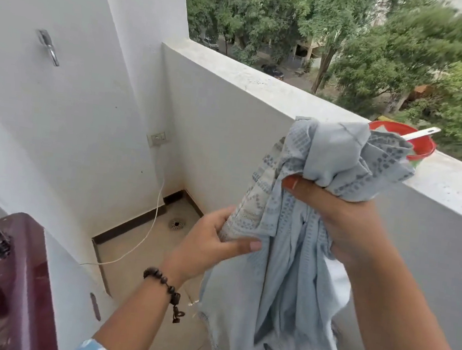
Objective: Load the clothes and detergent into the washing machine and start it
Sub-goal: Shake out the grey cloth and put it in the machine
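- The washing machine [19, 280] stands at lower left, its lid up.
- The blue garment [297, 240] hangs right of it, not yet loaded.
- The right hand [342, 219] and left hand [214, 239] both grip it; next it should swing left into the drum.

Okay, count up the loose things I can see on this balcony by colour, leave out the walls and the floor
Pale blue: 1, the garment, gripped by both hands, left and right
Red: 1, the tub on the ledge
Maroon: 1, the washer
White: 1, the cord
Dark: 1, the bracelet
Total: 5
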A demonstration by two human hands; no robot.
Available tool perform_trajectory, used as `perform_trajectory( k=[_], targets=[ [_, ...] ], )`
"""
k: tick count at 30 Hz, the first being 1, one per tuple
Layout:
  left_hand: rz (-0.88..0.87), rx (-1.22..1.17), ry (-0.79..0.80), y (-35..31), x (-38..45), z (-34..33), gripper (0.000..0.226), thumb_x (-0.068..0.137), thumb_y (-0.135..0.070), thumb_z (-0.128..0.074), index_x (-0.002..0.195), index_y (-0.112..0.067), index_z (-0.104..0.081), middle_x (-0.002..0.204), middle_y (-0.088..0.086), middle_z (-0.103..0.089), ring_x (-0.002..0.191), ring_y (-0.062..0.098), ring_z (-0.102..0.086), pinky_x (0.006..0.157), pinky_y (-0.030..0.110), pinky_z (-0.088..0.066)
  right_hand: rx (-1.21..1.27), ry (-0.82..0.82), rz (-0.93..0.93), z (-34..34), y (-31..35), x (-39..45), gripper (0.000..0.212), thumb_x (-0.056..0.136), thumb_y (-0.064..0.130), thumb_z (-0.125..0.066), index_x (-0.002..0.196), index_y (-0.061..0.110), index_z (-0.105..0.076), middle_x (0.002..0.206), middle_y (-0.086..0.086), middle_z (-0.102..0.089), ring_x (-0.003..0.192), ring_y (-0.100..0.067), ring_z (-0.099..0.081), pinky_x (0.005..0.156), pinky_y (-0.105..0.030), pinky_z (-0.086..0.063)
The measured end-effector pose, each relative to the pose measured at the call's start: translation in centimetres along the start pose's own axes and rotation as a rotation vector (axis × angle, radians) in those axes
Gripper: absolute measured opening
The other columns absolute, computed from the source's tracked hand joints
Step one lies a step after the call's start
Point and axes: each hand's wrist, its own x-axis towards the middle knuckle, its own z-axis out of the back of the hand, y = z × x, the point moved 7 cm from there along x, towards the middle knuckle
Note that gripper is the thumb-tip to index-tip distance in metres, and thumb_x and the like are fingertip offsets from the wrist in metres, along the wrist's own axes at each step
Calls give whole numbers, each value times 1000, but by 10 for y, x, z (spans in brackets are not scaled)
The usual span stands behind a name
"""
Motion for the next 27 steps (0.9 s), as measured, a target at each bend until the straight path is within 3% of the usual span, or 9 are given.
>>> perform_trajectory(
  k=[2,4,7,10,12,14,18,23,27],
  targets=[
    [80,115,-30,37,-8,5,33,77,-25,-84,107,-17,-72,108,-3,-76,102,16,-71,91,39,-58,31,-27,44,-1,12,0,34,64,0,-81,95,11,-71,95,-9,-74,96,-31,-71,79,-45,-58],
    [192,169,-10,73,-15,11,48,71,-47,-85,106,-16,-73,107,1,-76,101,21,-72,90,52,-56,65,-44,79,-4,26,-2,28,66,1,-74,92,13,-70,88,-4,-75,89,-25,-73,72,-38,-59],
    [288,186,49,112,-26,16,65,67,-66,-77,106,-14,-74,106,0,-76,99,19,-72,91,51,-56,83,-67,139,-5,43,-9,24,65,2,-67,82,17,-73,79,1,-75,80,-19,-74,65,-31,-59],
    [285,128,-98,121,-29,40,82,62,-79,-71,102,-8,-71,99,1,-78,92,25,-74,82,40,-61,54,-106,160,0,54,-18,22,64,2,-66,71,20,-77,76,4,-75,75,-15,-74,61,-28,-59],
    [239,78,-246,108,-23,61,56,79,-61,-64,100,-10,-70,94,3,-78,90,32,-72,74,33,-61,26,-127,159,6,57,-22,25,66,4,-67,85,17,-73,80,4,-76,81,-16,-74,65,-29,-59],
    [163,-9,-379,83,-13,80,33,91,-42,-55,100,-15,-71,96,8,-76,91,30,-70,76,36,-58,-9,-160,146,17,55,-24,30,67,5,-68,96,14,-67,84,4,-76,86,-17,-74,68,-30,-59],
    [-21,-87,-559,10,5,100,22,101,-24,-53,90,-21,-71,89,1,-71,85,14,-63,74,30,-52,12,-227,75,38,39,-22,29,65,7,-73,93,14,-69,87,0,-76,89,-22,-74,72,-36,-59],
    [-187,11,-373,-72,29,51,31,98,-14,-59,73,-24,-74,71,-5,-68,69,11,-61,62,26,-50,-38,-154,-29,39,9,-16,19,58,11,-80,76,18,-76,86,-4,-77,85,-23,-74,72,-35,-59],
    [-287,262,-250,-111,43,-3,15,91,-16,-62,82,-19,-74,77,1,-74,70,17,-65,66,36,-54,-149,79,-136,17,-15,-12,44,62,9,-88,99,25,-70,100,-4,-76,98,-23,-71,81,-35,-58]
  ],
)
